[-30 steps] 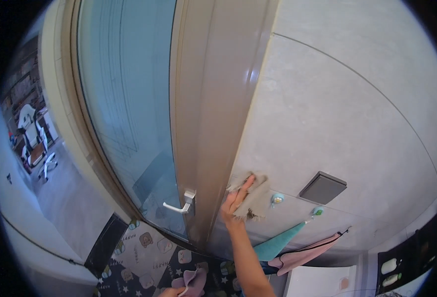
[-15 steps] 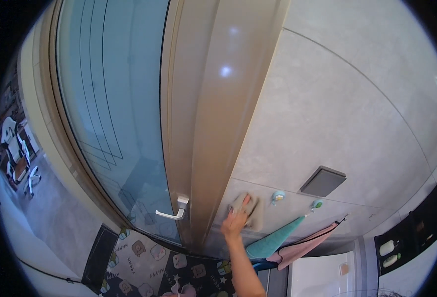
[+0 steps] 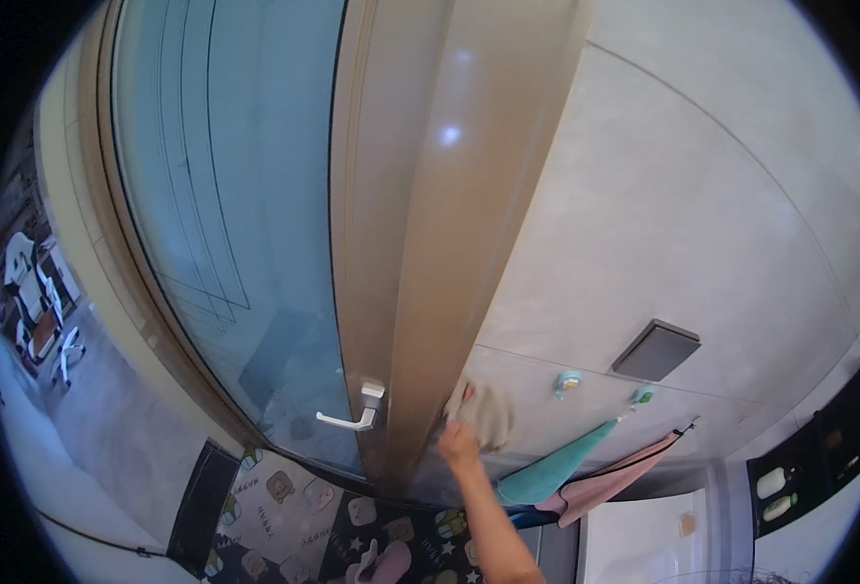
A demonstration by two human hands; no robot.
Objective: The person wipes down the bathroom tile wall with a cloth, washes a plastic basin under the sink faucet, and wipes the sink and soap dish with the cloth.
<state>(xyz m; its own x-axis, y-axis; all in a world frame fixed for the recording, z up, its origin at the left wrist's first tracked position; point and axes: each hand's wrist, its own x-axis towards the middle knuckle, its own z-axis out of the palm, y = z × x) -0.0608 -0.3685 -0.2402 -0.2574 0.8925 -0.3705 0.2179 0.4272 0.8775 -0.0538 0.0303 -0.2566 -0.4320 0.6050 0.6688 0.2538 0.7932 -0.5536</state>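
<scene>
My right hand (image 3: 460, 443) is closed on a beige cloth (image 3: 493, 417), its fingers partly hidden by the fabric. The cloth lies against the grey tiled wall, beside the brown door frame (image 3: 449, 243), and its edge is slightly blurred. Left of the hand, a white lever handle (image 3: 352, 420) sits on the frosted glass door (image 3: 264, 195). To the right, a small blue hook (image 3: 567, 383) is fixed to the wall. My left hand is out of view.
A teal towel (image 3: 561, 462) and a pink towel (image 3: 605, 477) hang right of my forearm. Above them is a grey switch plate (image 3: 656, 348). Below lie a patterned mat (image 3: 284, 516) and pink slippers (image 3: 391, 562). Bottles (image 3: 770, 483) stand in a black niche at far right.
My right hand and the cloth have moved left along the wall, close up to the door frame. The whole view has shifted slightly, with the wall fittings now further right.
</scene>
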